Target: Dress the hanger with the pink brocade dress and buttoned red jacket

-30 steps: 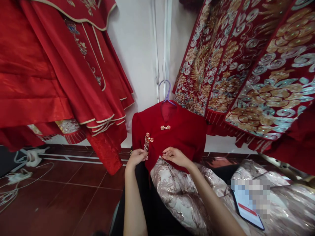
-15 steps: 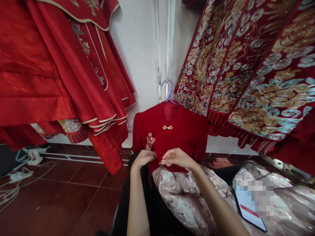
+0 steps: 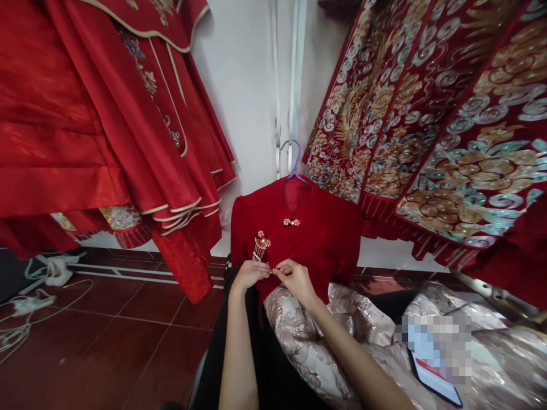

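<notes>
A red jacket (image 3: 316,239) hangs from a purple hanger (image 3: 296,162) in front of me. Low on its front, my right hand (image 3: 296,279) pinches a small gold button clasp (image 3: 273,271). My left hand (image 3: 250,274) is closed at the jacket's lower edge, its fingertips meeting the right hand's at the clasp; what it grips is mostly hidden. Just above the left hand sits a beaded tassel brooch (image 3: 261,246). Another pearl-and-gold clasp (image 3: 292,222) joins the jacket below the neckline.
Red gowns (image 3: 162,131) hang at left, and an embroidered, sequined garment (image 3: 427,131) at right. Shiny patterned fabric (image 3: 299,336) covers my lap, with a phone (image 3: 440,378) on it. White cables (image 3: 25,313) lie on the tiled floor.
My right hand has moved left with the clasp, drawing the jacket's front edge across to my left hand. The left hand has barely moved.
</notes>
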Action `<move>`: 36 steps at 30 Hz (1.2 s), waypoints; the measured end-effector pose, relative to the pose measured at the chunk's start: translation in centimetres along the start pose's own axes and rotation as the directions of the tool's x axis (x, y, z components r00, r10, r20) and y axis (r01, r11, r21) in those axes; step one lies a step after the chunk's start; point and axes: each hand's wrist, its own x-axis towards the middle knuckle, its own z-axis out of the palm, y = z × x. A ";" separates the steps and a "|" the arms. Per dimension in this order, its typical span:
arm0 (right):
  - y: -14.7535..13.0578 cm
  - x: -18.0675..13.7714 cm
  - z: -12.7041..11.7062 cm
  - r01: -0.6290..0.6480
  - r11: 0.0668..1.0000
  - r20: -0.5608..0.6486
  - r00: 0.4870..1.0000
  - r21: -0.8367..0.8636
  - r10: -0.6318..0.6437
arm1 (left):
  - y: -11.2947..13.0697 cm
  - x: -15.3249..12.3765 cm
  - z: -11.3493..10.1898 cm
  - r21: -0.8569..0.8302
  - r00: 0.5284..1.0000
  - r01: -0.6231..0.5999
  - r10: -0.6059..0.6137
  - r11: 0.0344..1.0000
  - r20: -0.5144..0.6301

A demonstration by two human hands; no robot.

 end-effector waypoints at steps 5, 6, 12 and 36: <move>0.2 0.3 -0.1 0.026 1.000 0.026 0.999 -0.016 -0.025 | 0.3 -0.2 0.1 0.045 0.999 -0.041 0.039 0.998 0.036; 0.3 0.3 -0.2 0.027 0.999 0.024 0.999 -0.025 -0.026 | 0.3 -0.2 0.1 0.043 0.998 -0.046 0.044 0.998 0.047; 0.2 0.3 -0.4 0.040 0.998 0.006 0.999 -0.050 -0.040 | 0.2 -0.1 0.0 0.023 0.997 -0.053 0.052 0.998 0.057; -2.2 0.2 -2.4 0.072 0.995 0.065 0.996 -0.065 -0.068 | 2.2 -1.8 0.3 0.330 0.962 -0.268 0.235 0.905 0.137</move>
